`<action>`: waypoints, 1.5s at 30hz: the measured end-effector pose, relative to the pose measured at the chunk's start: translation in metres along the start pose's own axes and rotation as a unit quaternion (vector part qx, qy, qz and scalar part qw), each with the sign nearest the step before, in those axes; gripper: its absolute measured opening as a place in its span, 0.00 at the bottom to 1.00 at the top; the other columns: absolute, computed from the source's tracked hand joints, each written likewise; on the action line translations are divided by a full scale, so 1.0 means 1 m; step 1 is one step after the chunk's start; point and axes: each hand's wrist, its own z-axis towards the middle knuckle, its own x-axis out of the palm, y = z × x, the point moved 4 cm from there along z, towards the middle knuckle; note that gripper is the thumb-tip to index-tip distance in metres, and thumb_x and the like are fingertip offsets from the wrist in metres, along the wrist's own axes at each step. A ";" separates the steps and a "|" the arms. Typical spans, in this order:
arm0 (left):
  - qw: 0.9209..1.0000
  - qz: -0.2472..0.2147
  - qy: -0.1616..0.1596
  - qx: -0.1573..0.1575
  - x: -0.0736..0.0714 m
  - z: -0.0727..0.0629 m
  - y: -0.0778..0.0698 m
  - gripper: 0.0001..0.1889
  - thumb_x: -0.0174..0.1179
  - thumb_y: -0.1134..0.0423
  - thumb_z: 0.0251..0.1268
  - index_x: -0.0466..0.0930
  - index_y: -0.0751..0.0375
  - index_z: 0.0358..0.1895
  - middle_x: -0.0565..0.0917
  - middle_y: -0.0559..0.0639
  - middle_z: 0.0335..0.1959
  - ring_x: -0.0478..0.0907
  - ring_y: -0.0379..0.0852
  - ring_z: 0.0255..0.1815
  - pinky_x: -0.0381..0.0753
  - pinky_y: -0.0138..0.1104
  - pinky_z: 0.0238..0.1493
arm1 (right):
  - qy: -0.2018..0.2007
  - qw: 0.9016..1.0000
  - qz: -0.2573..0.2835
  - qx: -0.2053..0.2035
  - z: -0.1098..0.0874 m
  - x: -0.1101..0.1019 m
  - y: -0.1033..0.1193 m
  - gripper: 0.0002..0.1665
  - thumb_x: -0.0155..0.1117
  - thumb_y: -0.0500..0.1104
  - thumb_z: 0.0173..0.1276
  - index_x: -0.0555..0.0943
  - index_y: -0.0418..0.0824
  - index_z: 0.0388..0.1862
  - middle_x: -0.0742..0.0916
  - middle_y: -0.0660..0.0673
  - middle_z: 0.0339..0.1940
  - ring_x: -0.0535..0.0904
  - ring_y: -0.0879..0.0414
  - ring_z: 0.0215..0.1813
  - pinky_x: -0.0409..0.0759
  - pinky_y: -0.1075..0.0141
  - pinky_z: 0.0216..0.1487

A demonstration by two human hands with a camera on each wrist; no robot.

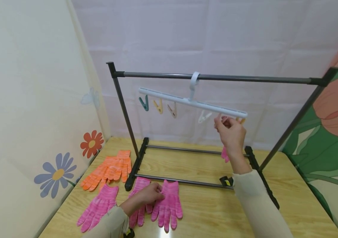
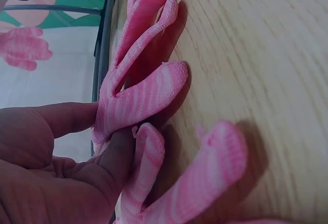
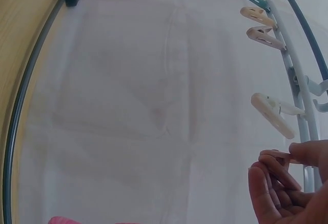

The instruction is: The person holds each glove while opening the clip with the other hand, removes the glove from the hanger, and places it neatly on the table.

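A pale blue hanger [image 1: 169, 96] hangs tilted from the rack's top bar, with several clothespins along its underside. At its lower right end my right hand [image 1: 231, 132] pinches a clothespin [image 3: 277, 155] between thumb and fingers. Left of that hand dangles a white clothespin [image 1: 204, 116]; an orange clothespin [image 1: 241, 120] shows partly behind it. Down at the table, my left hand [image 1: 149, 195] pinches a pink glove [image 1: 169, 205] near its edge, thumb on one side and fingers on the other in the left wrist view. Another pink glove [image 1: 140, 185] lies partly under this hand.
Further left lie a pink glove [image 1: 98, 206] and orange gloves [image 1: 109, 170]. One more pink glove [image 2: 23, 47] hangs in the air, mostly hidden behind the right arm in the head view. The black rack [image 1: 127, 115] stands on the wooden table [image 1: 204, 211].
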 end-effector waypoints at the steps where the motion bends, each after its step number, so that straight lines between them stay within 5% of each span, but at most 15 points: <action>1: 1.000 0.001 -0.001 0.000 0.000 0.000 -0.001 0.10 0.64 0.72 0.62 0.73 0.69 0.42 0.77 0.51 0.32 0.72 0.40 0.25 0.72 0.29 0.27 | -0.001 1.000 -0.001 -0.001 0.000 0.000 0.000 0.22 0.69 0.59 0.67 0.83 0.41 0.32 0.89 0.48 0.29 0.78 0.68 0.26 0.70 0.74 0.24; 28: 0.995 0.094 -0.012 0.014 -0.004 -0.006 -0.018 0.08 0.64 0.72 0.60 0.76 0.70 0.40 0.78 0.52 0.28 0.74 0.42 0.28 0.75 0.32 0.30 | 0.004 1.000 0.001 0.012 0.000 0.000 0.001 0.20 0.69 0.59 0.67 0.82 0.43 0.32 0.87 0.54 0.27 0.79 0.64 0.28 0.71 0.73 0.24; 45: 0.986 0.164 -0.019 0.000 -0.017 -0.004 -0.024 0.15 0.63 0.65 0.63 0.76 0.70 0.49 0.83 0.54 0.37 0.81 0.48 0.37 0.82 0.47 0.43 | -0.001 1.000 0.006 -0.001 -0.002 0.000 0.002 0.20 0.70 0.58 0.67 0.82 0.42 0.31 0.86 0.55 0.26 0.78 0.65 0.27 0.70 0.73 0.24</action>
